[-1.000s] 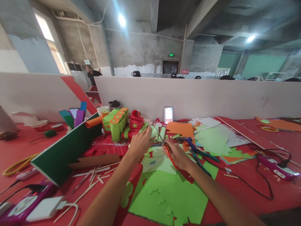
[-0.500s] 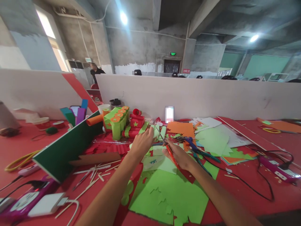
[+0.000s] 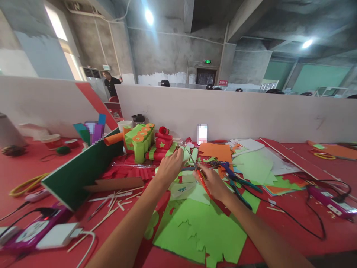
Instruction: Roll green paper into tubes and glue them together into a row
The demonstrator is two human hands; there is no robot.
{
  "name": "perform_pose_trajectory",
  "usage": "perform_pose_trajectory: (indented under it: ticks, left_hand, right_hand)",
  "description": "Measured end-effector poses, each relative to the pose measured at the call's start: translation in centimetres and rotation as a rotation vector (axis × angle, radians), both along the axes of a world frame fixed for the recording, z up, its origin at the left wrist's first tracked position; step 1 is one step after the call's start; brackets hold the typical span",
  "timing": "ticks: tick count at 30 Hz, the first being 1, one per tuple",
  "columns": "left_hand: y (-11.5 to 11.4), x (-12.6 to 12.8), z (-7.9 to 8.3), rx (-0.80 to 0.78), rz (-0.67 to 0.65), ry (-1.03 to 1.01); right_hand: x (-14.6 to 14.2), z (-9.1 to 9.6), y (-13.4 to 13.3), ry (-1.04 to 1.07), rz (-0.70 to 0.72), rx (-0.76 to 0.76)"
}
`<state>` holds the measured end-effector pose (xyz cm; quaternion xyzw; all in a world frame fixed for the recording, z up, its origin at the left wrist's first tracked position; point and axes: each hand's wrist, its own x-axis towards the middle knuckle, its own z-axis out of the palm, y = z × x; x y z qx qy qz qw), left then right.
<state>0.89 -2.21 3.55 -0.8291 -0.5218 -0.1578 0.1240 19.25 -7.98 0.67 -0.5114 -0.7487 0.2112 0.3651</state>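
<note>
Over the middle of the red table, my left hand [image 3: 172, 166] is closed on a small pale green piece of paper [image 3: 186, 154]. My right hand [image 3: 213, 182] is wrapped round the orange-red handles of a pair of scissors [image 3: 203, 182]. Their metal blades point up and left and reach the pale green paper; whether they touch it I cannot tell. Below both hands lies a bright green sheet [image 3: 200, 230] with star-shaped cuts and a ragged front edge. Left of my left hand stand red rolls with a green star [image 3: 162, 144] and green paper tubes [image 3: 139, 150] topped with orange discs.
A dark green board [image 3: 80, 175] leans at the left by purple power strips and thin sticks [image 3: 111, 208]. A blue glue gun [image 3: 227, 169] and teal-handled pliers [image 3: 240, 193] lie right of my right hand. A lit phone [image 3: 202, 134] leans on the white partition [image 3: 237, 111].
The view has shifted slightly. Both hands keep their hold on the paper and the scissors, with little movement. The person behind the partition at the left is more fully in view.
</note>
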Motion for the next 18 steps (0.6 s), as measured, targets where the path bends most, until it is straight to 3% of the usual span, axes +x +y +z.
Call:
perform_pose_trajectory:
  ticks: [18]
  left_hand:
    - [-0.03,-0.02,0.15,-0.031,-0.04,0.013]
  right_hand:
    - [0.01,-0.35,0.14,-0.025,-0.037,0.057]
